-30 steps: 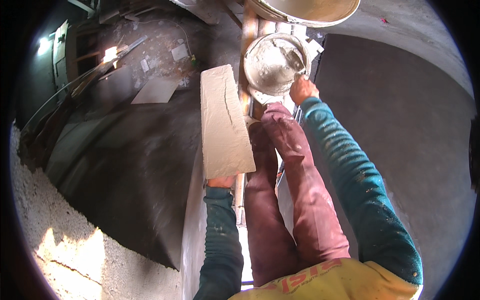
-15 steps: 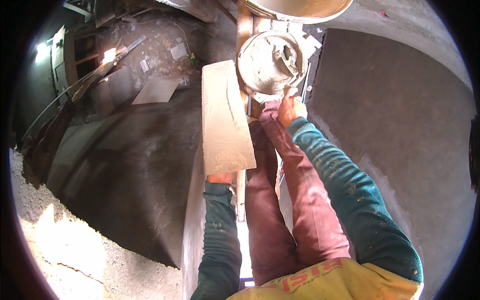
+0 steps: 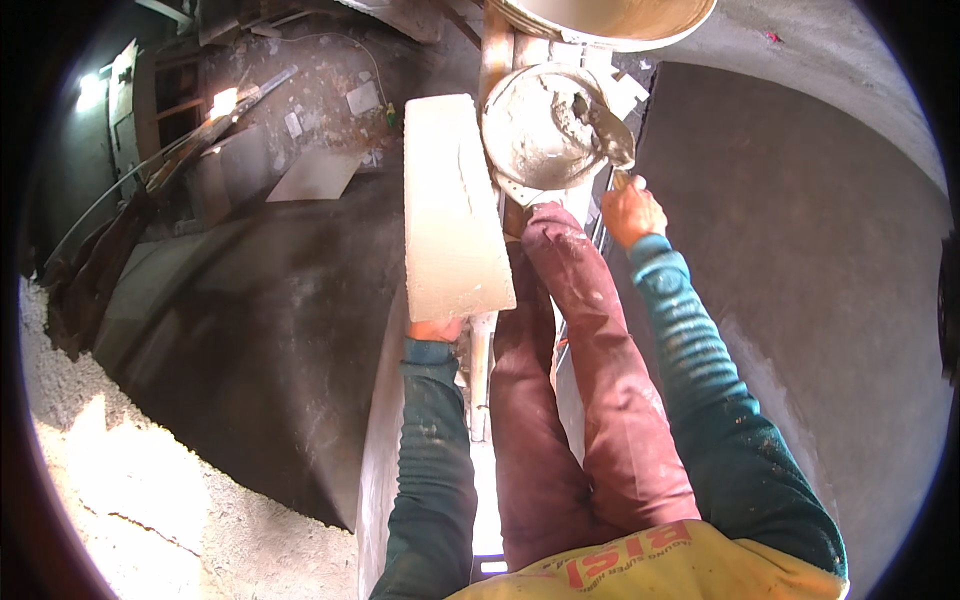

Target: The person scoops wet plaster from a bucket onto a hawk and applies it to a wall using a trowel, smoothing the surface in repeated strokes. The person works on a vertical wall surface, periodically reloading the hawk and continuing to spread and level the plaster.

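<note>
My left hand (image 3: 436, 330) holds a long, pale plastering float (image 3: 455, 215) from underneath its near end; the fingers are mostly hidden. A cream coat of plaster covers the float's face. My right hand (image 3: 634, 212) is closed round the handle of a trowel (image 3: 612, 138), whose blade carries grey plaster. The blade is over the right rim of a round bucket (image 3: 492, 140) of wet plaster, which stands just beyond my legs.
A larger round tub (image 3: 700, 22) stands beyond the bucket. My legs (image 3: 600, 390) rest along a narrow plank platform. Smooth grey surfaces lie on both sides. Boards (image 3: 318, 175) and rubble lie at the far left, and a rough ledge (image 3: 150, 500) is at the near left.
My right hand has moved right and slightly nearer; the loaded trowel blade now shows over the bucket's rim. The left hand and float have shifted slightly farther away.
</note>
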Motion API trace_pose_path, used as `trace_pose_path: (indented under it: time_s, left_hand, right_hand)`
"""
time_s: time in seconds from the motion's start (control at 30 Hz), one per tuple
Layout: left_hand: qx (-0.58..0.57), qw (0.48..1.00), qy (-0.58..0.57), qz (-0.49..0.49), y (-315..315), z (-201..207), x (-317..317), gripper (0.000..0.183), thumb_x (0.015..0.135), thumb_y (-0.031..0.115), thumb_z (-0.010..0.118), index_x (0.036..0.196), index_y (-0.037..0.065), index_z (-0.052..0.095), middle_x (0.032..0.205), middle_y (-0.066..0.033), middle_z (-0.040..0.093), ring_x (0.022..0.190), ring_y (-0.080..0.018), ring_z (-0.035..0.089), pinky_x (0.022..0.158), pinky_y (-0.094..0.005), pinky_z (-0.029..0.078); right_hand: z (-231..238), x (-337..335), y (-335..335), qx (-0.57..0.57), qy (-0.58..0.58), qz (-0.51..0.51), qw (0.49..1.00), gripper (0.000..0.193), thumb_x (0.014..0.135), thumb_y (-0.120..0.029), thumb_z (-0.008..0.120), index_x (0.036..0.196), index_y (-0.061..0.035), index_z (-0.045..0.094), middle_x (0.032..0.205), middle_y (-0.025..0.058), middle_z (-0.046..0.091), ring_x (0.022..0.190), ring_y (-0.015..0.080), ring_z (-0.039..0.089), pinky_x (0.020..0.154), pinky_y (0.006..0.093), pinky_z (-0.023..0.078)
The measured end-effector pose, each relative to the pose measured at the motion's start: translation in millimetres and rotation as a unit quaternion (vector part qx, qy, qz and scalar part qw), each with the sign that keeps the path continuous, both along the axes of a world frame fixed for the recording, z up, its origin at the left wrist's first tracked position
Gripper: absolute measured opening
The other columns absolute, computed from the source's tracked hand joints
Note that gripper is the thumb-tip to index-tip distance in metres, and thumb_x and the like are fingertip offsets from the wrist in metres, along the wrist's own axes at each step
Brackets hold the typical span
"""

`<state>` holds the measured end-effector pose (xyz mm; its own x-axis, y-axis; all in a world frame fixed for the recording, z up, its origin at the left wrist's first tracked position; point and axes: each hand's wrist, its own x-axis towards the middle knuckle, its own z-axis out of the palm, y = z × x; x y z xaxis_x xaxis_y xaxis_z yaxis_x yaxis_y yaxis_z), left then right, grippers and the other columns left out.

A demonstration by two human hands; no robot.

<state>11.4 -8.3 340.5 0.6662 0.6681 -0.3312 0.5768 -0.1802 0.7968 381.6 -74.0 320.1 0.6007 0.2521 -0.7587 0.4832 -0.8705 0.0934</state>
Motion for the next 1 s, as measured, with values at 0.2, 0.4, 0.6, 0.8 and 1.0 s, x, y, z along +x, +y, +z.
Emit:
trace_pose_path:
  time_s: [0.2,0.4,0.6,0.8,1.0]
  left_hand:
    - [-0.001,0.999,0.007,-0.045,-0.2,-10.3,-3.7,0.046,0.089,0.031,0.076,0.129,0.008,0.070,0.136,-0.0159,0.066,0.127,-0.0375,0.060,0.107,-0.0497,0.045]
    - [-0.038,0.999,-0.014,-0.026,1.2,-2.2,6.4,0.047,0.091,0.033,0.075,0.130,0.008,0.069,0.135,-0.0158,0.066,0.128,-0.0382,0.059,0.108,-0.0491,0.045]
    - [-0.068,0.998,0.006,0.001,-1.2,-5.6,3.0,0.054,0.091,0.038,0.076,0.134,0.007,0.067,0.140,-0.0156,0.064,0.133,-0.0373,0.056,0.113,-0.0493,0.041]
    - [-0.022,0.998,0.015,-0.055,10.4,-8.4,-5.2,0.052,0.092,0.036,0.073,0.135,0.007,0.067,0.141,-0.0162,0.063,0.135,-0.0377,0.054,0.115,-0.0496,0.039]
    - [-0.004,0.998,0.010,-0.066,18.4,-6.2,-1.1,0.047,0.094,0.031,0.070,0.135,0.008,0.067,0.141,-0.0158,0.063,0.133,-0.0371,0.055,0.114,-0.0491,0.040]
  right_hand:
    - [-91.7,-43.3,-42.9,0.082,0.002,-0.031,0.996,0.042,0.102,-0.036,0.041,0.123,0.0002,0.051,0.113,0.0336,0.064,0.098,0.0493,0.071,0.086,0.0558,0.059]
    - [-103.5,-44.5,-41.8,0.131,0.146,-0.346,0.918,0.054,0.100,-0.050,0.051,0.118,0.0005,0.059,0.099,0.0280,0.063,0.089,0.0426,0.063,0.079,0.0470,0.053]
    - [-75.3,-25.3,-23.3,0.194,0.304,-0.540,0.761,0.045,0.098,-0.052,0.052,0.105,-0.0070,0.054,0.075,0.0056,0.055,0.052,0.0160,0.052,0.041,0.0344,0.045]
    - [-76.6,2.8,-2.5,0.187,0.381,-0.550,0.720,0.037,0.102,-0.045,0.043,0.108,-0.0107,0.053,0.076,-0.0007,0.052,0.052,0.0115,0.048,0.040,0.0276,0.040]
    - [-80.6,5.1,-19.2,0.216,0.330,-0.445,0.804,0.050,0.101,-0.055,0.051,0.112,-0.0072,0.056,0.074,0.0026,0.054,0.050,0.0130,0.051,0.041,0.0304,0.045]
